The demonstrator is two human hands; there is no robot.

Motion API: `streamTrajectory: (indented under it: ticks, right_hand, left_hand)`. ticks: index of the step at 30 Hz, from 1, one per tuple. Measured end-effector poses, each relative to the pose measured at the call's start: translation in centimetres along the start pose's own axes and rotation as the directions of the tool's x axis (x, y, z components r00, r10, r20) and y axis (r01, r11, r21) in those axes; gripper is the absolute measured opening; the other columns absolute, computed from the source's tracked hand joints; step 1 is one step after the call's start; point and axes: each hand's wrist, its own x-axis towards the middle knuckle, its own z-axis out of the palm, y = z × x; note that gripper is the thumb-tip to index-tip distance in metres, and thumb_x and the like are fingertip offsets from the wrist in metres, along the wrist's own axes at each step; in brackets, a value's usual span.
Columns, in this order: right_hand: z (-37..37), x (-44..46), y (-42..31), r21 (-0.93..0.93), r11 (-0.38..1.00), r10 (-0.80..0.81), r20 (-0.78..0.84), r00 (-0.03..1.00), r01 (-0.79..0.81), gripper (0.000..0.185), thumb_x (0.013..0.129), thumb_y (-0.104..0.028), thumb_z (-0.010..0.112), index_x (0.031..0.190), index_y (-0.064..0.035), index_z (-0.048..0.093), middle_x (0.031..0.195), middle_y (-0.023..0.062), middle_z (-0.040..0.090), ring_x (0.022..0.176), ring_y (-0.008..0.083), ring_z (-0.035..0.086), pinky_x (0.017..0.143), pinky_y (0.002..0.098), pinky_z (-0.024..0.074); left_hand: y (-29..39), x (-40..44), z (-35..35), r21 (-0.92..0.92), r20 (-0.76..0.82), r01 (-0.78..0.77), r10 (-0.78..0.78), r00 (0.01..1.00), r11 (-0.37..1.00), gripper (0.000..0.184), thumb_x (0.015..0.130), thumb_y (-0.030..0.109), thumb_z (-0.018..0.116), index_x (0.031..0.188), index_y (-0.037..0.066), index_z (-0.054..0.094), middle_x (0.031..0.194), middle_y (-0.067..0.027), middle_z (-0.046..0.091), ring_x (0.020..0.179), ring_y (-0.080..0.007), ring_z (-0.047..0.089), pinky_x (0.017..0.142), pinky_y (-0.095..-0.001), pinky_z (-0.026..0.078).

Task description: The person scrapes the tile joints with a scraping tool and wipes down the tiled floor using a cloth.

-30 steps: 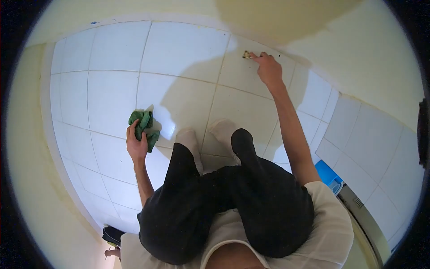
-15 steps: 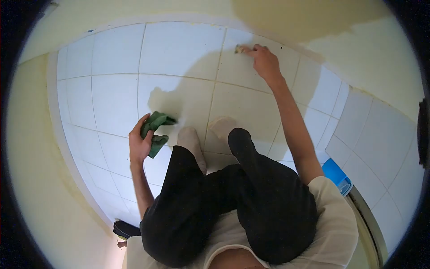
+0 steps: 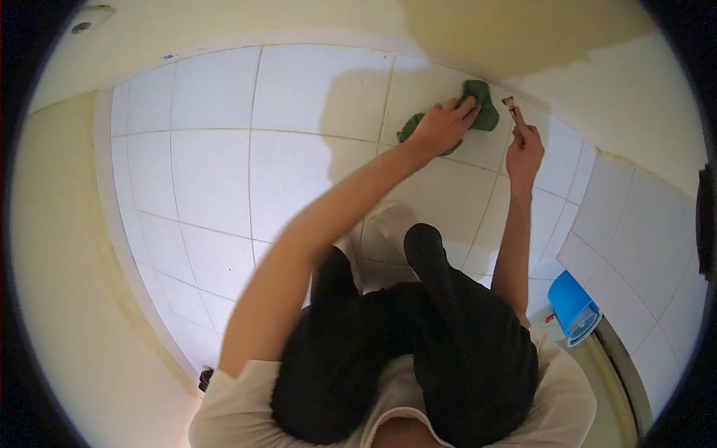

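Note:
My left hand (image 3: 444, 131) reaches across in front of my knees and presses a crumpled green cloth (image 3: 485, 112) onto the white floor tiles near the far wall, its fingers gripping the folds. Part of the cloth sticks out to the left of the hand, and some is hidden under it. Just to the right, my right hand (image 3: 526, 153) is closed around a small brush-like tool (image 3: 509, 102) with a mottled tip. Its index finger lies along the slim handle. The tool's tip is close to the base of the wall, and I cannot tell whether it touches.
Cream walls (image 3: 246, 19) border the tiled floor (image 3: 314, 93). A blue container (image 3: 573, 302) lies tilted by my right side, near a dark curved ledge (image 3: 624, 373). A small dark object (image 3: 205, 379) sits at lower left. My feet and bent knees are in the middle.
My left hand has carried the green cloth from beside my left foot across to the far right tiles. My right hand has moved right with the small tool.

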Motion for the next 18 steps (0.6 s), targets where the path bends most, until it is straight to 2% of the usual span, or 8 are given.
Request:
streamTrajectory:
  ticks: [1,3,6,9,11,12,15,18]
  right_hand:
    - [-0.3,-0.3,0.2,-0.005,1.000,0.003,-0.011,1.000,-0.003,0.049,0.092,0.002,0.054,0.133,-0.0231,0.065,0.091,0.0109,0.062,0.081,0.0260,0.062,0.073,0.0368,0.0501]
    - [-0.8,-0.4,0.6,-0.025,1.000,0.005,-0.027,1.000,-0.006,0.050,0.094,0.006,0.051,0.134,-0.0204,0.065,0.086,0.0082,0.060,0.075,0.0181,0.057,0.071,0.0273,0.0473]
    - [-0.9,-0.8,0.8,-0.030,1.000,0.004,0.001,1.000,-0.004,0.050,0.094,0.006,0.051,0.135,-0.0198,0.064,0.086,0.0068,0.060,0.074,0.0166,0.056,0.070,0.0266,0.0471]
    - [-0.5,-0.7,0.6,-0.058,0.998,0.040,0.073,0.996,-0.036,0.051,0.091,0.002,0.055,0.134,-0.0247,0.065,0.092,0.0115,0.062,0.079,0.0285,0.063,0.074,0.0394,0.0516]
    - [0.1,-0.8,0.0,0.024,0.999,0.036,0.092,0.995,-0.038,0.049,0.092,0.001,0.056,0.133,-0.0238,0.065,0.092,0.0114,0.063,0.079,0.0287,0.063,0.073,0.0392,0.0514]
    - [0.5,-0.9,-0.4,0.061,0.997,0.032,0.102,0.994,-0.039,0.048,0.092,0.000,0.056,0.133,-0.0233,0.065,0.092,0.0114,0.063,0.079,0.0288,0.063,0.073,0.0391,0.0513]
    - [1.8,-1.0,0.2,-0.001,0.998,-0.068,0.075,0.995,0.068,0.045,0.093,-0.001,0.056,0.131,-0.0227,0.066,0.091,0.0108,0.063,0.077,0.0282,0.062,0.071,0.0382,0.0506]
    - [-0.4,-1.0,-2.7,0.062,0.998,-0.032,0.144,0.989,0.023,0.041,0.095,-0.004,0.056,0.130,-0.0228,0.067,0.088,0.0100,0.061,0.075,0.0275,0.060,0.069,0.0386,0.0499]
  left_hand:
    - [0.2,0.5,0.7,0.183,0.019,-0.030,0.027,0.999,0.983,0.048,0.088,0.016,0.060,0.134,0.004,0.055,0.138,-0.0160,0.049,0.109,-0.0318,0.058,0.083,-0.0422,0.055]
    - [0.3,1.4,2.3,0.513,0.060,-0.087,0.066,0.996,0.854,0.045,0.088,0.017,0.059,0.130,0.004,0.060,0.137,-0.0125,0.051,0.102,-0.0249,0.059,0.073,-0.0364,0.056]
    - [-1.2,1.0,1.3,0.551,-0.027,0.068,-0.063,0.998,0.832,0.037,0.088,0.017,0.059,0.122,0.004,0.065,0.137,-0.0104,0.051,0.097,-0.0221,0.058,0.067,-0.0320,0.053]
    - [-3.4,0.9,0.4,0.615,-0.063,0.087,-0.062,0.996,0.783,0.033,0.086,0.018,0.061,0.116,0.004,0.065,0.127,-0.0085,0.053,0.096,-0.0216,0.057,0.066,-0.0324,0.052]
    - [-4.7,0.3,-0.6,0.623,-0.066,0.085,-0.055,0.996,0.778,0.030,0.089,0.015,0.059,0.115,0.002,0.067,0.126,-0.0102,0.053,0.095,-0.0210,0.057,0.067,-0.0331,0.049]
    - [-5.0,-0.2,-0.9,0.624,-0.085,0.158,-0.135,0.987,0.765,0.030,0.089,0.016,0.059,0.114,0.001,0.066,0.124,-0.0114,0.054,0.095,-0.0213,0.059,0.065,-0.0323,0.052]
    - [-4.7,-1.8,-1.6,0.646,-0.100,0.325,-0.345,0.933,0.691,0.028,0.090,0.016,0.059,0.109,-0.004,0.065,0.118,-0.0162,0.054,0.095,-0.0234,0.063,0.064,-0.0306,0.058]
    - [-2.4,-4.9,-4.0,0.580,-0.042,0.445,-0.520,0.853,0.683,0.024,0.091,0.014,0.058,0.104,-0.004,0.068,0.115,-0.0186,0.055,0.094,-0.0250,0.064,0.065,-0.0302,0.058]
